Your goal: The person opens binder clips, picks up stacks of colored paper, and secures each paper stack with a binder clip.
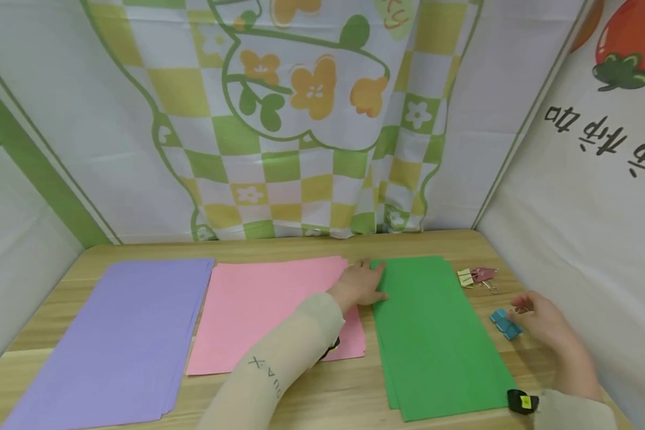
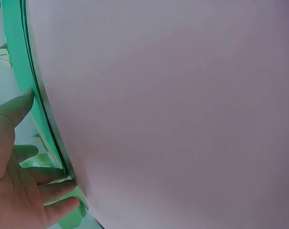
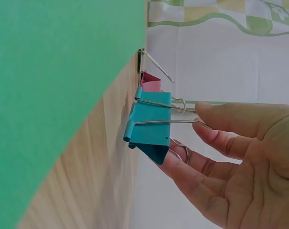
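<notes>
My left hand (image 1: 359, 285) lies between the pink paper (image 1: 274, 304) and the green paper (image 1: 435, 340). Its spread fingers reach the green stack's left edge; the left wrist view shows thumb and fingertips along that edge. Beyond the green stack's right side, my right hand (image 1: 543, 322) pinches a wire handle of a blue binder clip (image 3: 151, 117) between thumb and index finger. In the head view the clip (image 1: 506, 323) is close to the table; whether it touches the wood I cannot tell.
Purple paper (image 1: 123, 340) lies at the left of the wooden table (image 1: 312, 400). A yellow binder clip (image 1: 464, 278) and a pink binder clip (image 1: 484, 275) sit right of the green stack. A patterned curtain (image 1: 312, 179) hangs behind; a white cloth wall (image 1: 586, 227) stands at the right.
</notes>
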{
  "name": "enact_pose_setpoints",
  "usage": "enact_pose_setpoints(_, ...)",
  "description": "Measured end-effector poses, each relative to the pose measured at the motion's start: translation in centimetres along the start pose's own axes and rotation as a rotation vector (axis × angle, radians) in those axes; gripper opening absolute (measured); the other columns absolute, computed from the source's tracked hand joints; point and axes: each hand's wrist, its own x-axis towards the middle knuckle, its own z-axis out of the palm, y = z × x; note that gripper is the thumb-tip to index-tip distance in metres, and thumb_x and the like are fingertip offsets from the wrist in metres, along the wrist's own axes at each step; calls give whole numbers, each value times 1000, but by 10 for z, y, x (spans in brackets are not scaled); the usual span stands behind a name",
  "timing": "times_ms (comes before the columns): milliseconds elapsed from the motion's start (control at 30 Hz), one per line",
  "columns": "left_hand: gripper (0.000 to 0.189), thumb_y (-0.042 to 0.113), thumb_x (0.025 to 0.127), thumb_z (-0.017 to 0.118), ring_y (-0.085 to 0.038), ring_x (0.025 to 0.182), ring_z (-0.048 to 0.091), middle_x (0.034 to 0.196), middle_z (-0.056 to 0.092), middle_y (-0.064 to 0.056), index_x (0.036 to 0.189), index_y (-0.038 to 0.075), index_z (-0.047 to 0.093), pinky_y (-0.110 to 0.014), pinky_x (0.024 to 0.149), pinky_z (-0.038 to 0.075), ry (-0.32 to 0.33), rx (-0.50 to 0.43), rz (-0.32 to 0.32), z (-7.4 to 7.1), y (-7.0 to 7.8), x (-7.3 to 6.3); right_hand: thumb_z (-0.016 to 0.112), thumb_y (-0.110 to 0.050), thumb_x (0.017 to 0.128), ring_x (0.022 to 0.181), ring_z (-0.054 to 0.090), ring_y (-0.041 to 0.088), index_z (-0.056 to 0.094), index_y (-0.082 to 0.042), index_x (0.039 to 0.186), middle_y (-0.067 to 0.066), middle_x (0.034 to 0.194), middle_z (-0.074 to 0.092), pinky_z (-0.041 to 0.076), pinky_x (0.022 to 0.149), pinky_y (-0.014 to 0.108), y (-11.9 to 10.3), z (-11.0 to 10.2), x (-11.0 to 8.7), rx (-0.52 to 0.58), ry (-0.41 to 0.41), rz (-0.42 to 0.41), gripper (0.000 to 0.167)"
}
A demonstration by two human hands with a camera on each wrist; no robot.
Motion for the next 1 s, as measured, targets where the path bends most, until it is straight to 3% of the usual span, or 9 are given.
enact_pose_setpoints(333, 104, 56, 84, 72, -36, 149, 29, 158, 34, -19, 161, 18, 13, -50, 118, 35, 18, -78, -17, -5, -3, 2, 60, -14, 97, 106, 54, 49, 49, 16, 120, 34, 111, 58, 48, 85, 54, -1, 0, 0, -6, 12, -19, 39)
enact_pose_setpoints(533, 108, 51, 81, 78, -37, 149, 28, 158, 32, -20, 161, 16, 14, -53, 117, 36, 24, -148, -25, -7, -3, 2, 59, -14, 97, 107, 55, 50, 49, 15, 120, 35, 113, 58, 48, 85, 56, -3, 0, 0, -3, 10, -20, 39)
enact_pose_setpoints(767, 107, 24, 78, 85, -39, 145, 35, 156, 38, -22, 160, 14, 16, -52, 117, 36, 65, -423, -97, -2, 0, 7, 59, -11, 97, 107, 54, 52, 48, 16, 121, 37, 114, 57, 48, 86, 58, -2, 0, -2, 6, 10, -16, 38)
enact_pose_setpoints(900, 106, 6, 80, 80, -37, 128, 54, 146, 51, -23, 160, 12, 12, -45, 107, 47, 101, -507, -142, 0, 4, 8, 60, -11, 96, 107, 54, 51, 48, 16, 122, 37, 114, 57, 48, 86, 58, -2, 0, -3, 10, 13, -15, 39)
enact_pose_setpoints(1000, 104, -5, 81, 71, -31, 96, 65, 132, 62, -21, 161, 14, 7, -38, 83, 56, 124, -551, -163, 0, 6, 8, 60, -11, 96, 106, 55, 51, 48, 16, 122, 37, 114, 58, 48, 86, 57, -2, 0, -3, 8, 19, -19, 39)
